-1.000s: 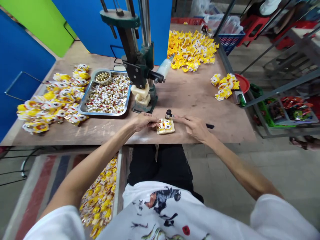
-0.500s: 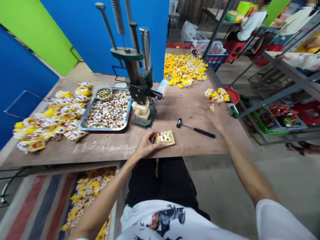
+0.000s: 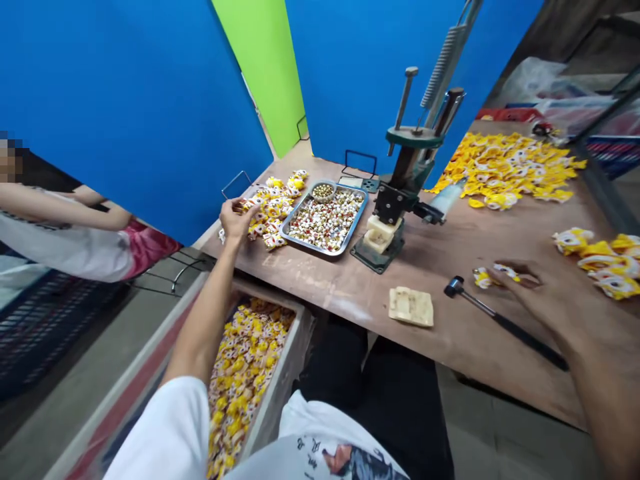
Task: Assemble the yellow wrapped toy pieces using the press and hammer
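Note:
My left hand (image 3: 236,219) is at the pile of yellow and white pieces (image 3: 273,207) on the table's left side, its fingers bent at the pile's edge; whether a piece is between them is unclear. On the right, my right hand (image 3: 533,287) has its fingers round a small yellow and white piece (image 3: 506,270), and a similar one (image 3: 483,277) lies by the fingertips. A cream block (image 3: 411,307) with a shallow hollow rests near the front edge, nothing on it. Between it and my right hand lies a hammer (image 3: 505,323) with a black handle.
A hand press (image 3: 400,200) stands mid-table beside a metal tray (image 3: 325,220) of small parts. More yellow pieces (image 3: 515,167) lie at back right, others (image 3: 607,263) at right. A filled box (image 3: 250,373) sits below the table. Another person's arm (image 3: 65,207) shows at left.
The view has turned left. My left hand has left the cream block for the left pile, and the yellow piece is off the block. My right hand is now beside the hammer.

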Motion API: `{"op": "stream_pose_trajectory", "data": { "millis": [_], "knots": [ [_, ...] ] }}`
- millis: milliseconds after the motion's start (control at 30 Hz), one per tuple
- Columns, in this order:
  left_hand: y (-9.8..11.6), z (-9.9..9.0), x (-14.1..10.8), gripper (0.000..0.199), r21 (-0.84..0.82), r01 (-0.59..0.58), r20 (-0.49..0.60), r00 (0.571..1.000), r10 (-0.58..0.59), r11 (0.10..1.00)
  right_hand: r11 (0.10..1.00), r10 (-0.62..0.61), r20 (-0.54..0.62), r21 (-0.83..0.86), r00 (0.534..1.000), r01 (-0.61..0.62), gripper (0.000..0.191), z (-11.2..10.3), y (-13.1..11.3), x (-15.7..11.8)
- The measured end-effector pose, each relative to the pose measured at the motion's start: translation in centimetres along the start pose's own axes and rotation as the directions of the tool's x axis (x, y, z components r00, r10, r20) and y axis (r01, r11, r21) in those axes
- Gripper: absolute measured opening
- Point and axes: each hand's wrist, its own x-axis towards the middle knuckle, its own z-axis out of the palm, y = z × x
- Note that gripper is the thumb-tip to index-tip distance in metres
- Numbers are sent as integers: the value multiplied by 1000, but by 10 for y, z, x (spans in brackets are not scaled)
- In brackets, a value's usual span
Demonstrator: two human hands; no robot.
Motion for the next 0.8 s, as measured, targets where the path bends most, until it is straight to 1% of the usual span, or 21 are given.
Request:
{"op": "stream_pose_trajectory", "data": {
  "millis": [67,100,133,167,200,233,267,300,333,367,400,433,467,500,533,567,600,667,700,733,800],
  "knots": [
    [-4,15,23,54,25,25,31,999,-25,999,993,109,14,50,994,-109,40,17,-19,-9],
    [-4,19,31,54,37,42,51,998,-44,998,985,148,35,81,988,-150,44,23,-25,-13],
    [-2,21,35,54,49,61,59,996,-64,997,976,174,65,120,983,-181,48,28,-28,-16],
    [1,21,35,56,56,71,43,996,-73,996,965,195,97,161,976,-209,51,33,-31,-19],
    [6,20,30,59,51,62,1,998,-62,997,950,209,133,207,969,-234,55,38,-34,-22],
    [14,20,18,62,32,27,-57,998,-25,999,933,216,177,252,960,-257,59,44,-38,-26],
    [24,22,-1,64,-1,-35,-109,993,35,999,915,212,223,295,951,-273,63,51,-44,-29],
    [37,25,-27,64,-51,-122,-132,985,115,991,897,198,270,338,942,-285,65,60,-52,-33],
    [53,30,-60,62,-123,-224,-106,971,212,967,876,178,322,379,930,-299,65,70,-61,-36],
    [69,35,-98,59,-235,-313,10,946,324,920,852,160,384,412,909,-324,64,82,-72,-38],
    [86,40,-138,66,-380,-373,168,872,459,847,824,152,447,435,882,-362,63,96,-82,-39],
    [102,46,-177,80,-494,-415,248,774,582,764,801,154,499,442,853,-403,61,109,-92,-39],
    [116,50,-214,89,-574,-457,273,676,685,680,786,163,538,436,827,-438,60,123,-100,-38],
    [127,55,-244,88,-633,-479,274,596,755,608,783,176,565,416,806,-463,61,135,-106,-37],
    [135,59,-267,81,-670,-475,271,559,784,570,797,188,576,384,796,-467,63,146,-110,-35],
    [140,63,-283,70,-688,-467,267,550,791,556,825,193,570,346,799,-446,66,155,-112,-33],
    [142,67,-292,57,-692,-444,272,570,775,569,858,186,557,310,809,-411,69,162,-113,-31],
    [141,74,-295,37,-681,-361,297,659,691,638,903,148,552,263,820,-340,75,171,-110,-26],
    [140,77,-291,31,-676,-306,315,703,638,671,912,118,560,266,820,-313,77,174,-107,-24],
    [138,81,-288,28,-678,-246,336,734,590,692,911,84,567,290,820,-293,78,176,-105,-21],
    [137,87,-282,33,-703,-130,372,771,517,699,894,21,566,359,824,-269,78,180,-100,-16]
  ]
}}
